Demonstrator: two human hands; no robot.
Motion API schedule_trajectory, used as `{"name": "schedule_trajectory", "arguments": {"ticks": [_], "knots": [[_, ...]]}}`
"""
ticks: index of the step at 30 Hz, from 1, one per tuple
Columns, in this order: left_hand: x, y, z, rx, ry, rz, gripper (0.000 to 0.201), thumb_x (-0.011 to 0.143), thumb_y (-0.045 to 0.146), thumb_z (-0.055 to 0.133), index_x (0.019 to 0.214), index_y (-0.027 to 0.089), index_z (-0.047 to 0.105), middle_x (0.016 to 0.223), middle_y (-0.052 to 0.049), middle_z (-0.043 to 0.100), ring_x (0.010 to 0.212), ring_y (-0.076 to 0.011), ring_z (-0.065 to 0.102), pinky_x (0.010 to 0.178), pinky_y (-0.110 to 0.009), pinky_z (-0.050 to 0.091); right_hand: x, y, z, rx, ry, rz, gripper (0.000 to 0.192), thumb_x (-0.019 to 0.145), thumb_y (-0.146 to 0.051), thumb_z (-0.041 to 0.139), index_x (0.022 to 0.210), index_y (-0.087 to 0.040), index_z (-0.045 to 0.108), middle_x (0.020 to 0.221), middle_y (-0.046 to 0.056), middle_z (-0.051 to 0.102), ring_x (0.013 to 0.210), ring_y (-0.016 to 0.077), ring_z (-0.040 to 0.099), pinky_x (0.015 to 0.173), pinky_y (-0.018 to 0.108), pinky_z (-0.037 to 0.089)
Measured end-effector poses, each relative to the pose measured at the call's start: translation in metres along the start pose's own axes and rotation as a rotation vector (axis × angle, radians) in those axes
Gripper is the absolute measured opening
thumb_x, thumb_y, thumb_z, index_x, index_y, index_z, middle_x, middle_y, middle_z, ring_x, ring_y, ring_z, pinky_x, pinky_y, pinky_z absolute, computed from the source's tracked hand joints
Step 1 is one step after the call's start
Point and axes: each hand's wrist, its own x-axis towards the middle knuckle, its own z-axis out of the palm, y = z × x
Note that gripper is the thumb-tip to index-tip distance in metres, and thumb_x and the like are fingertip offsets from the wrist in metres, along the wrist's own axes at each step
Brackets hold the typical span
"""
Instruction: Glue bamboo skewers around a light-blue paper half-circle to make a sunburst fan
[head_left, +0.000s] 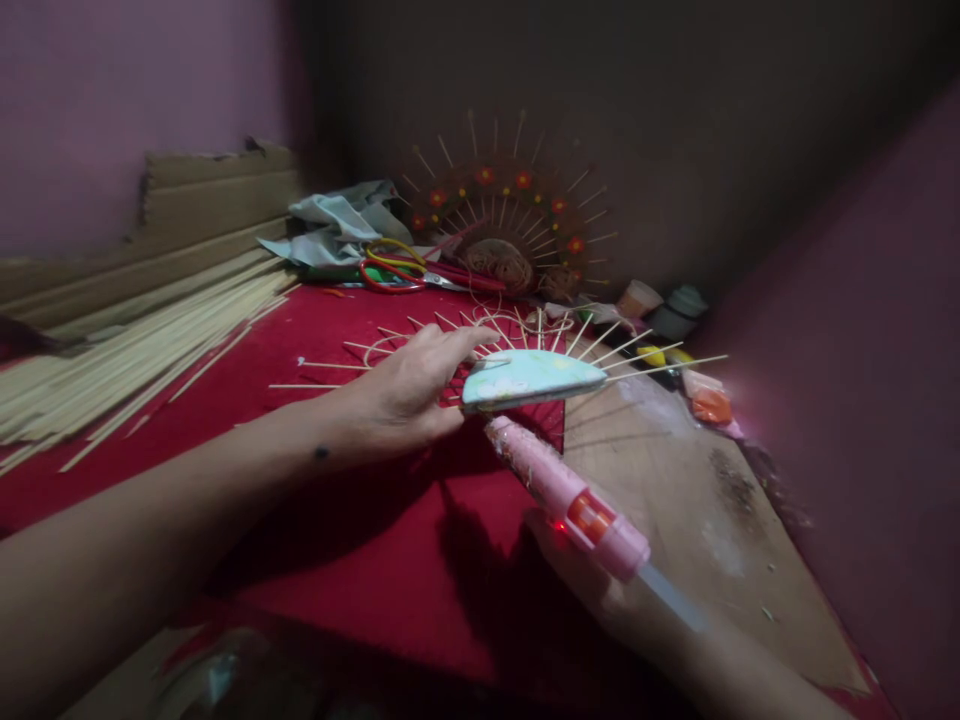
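Gluing step, as I read it: sticks being fixed in a fan on a pale blue piece (529, 378). L hand (409, 385) lies flat, fingers spread, pressing the stick fan (525, 340) onto the red surface (390, 520), thumb touching the blue piece; grips nothing. R hand (600, 580) is wrapped tight round a pink glue gun (566, 495), nozzle under the blue piece's edge. Next move, I'd judge, needs steady nozzle aim w/o shifting sticks. Finished fan (510, 215) and scissors (405, 268) behind; loose sticks (127, 340) far left.

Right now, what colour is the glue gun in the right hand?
Pink, with an orange-red switch; the glue gun shows best in the head view, held in the right hand.
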Motion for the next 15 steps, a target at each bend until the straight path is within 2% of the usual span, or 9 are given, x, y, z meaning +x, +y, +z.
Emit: {"name": "schedule_trajectory", "arguments": {"ticks": [5,11,15], "knots": [[0.0,0.0,-0.002,-0.012,-0.004,-0.026,0.062,0.079,0.024,0.057,0.139,0.014,0.042,0.115,-0.011,0.064,0.105,-0.0237,0.056,0.093,-0.037,0.046,0.001,-0.001,-0.006,0.041,0.01,0.045,0.044,0.094,-0.025,0.052,0.137,-0.027,0.055,0.126,0.008,0.069,0.119,0.0302,0.064,0.098,0.039,0.057],[-0.002,-0.005,-0.003,0.005,0.008,-0.029,0.065,0.079,0.026,0.057,0.142,0.017,0.042,0.114,-0.011,0.063,0.104,-0.0253,0.058,0.091,-0.04,0.048,0.006,-0.002,-0.014,0.035,-0.025,-0.004,0.054,0.096,-0.021,0.049,0.148,-0.034,0.041,0.15,-0.001,0.05,0.137,0.0234,0.048,0.117,0.041,0.037],[-0.002,-0.008,-0.005,-0.012,0.04,-0.023,0.065,0.08,0.03,0.059,0.142,0.02,0.042,0.114,-0.011,0.064,0.103,-0.0266,0.06,0.089,-0.042,0.049,0.009,0.001,-0.016,0.08,-0.011,-0.069,0.061,0.096,-0.013,0.046,0.152,-0.035,0.034,0.154,-0.002,0.045,0.141,0.019,0.041,0.117,0.036,0.035]]}}
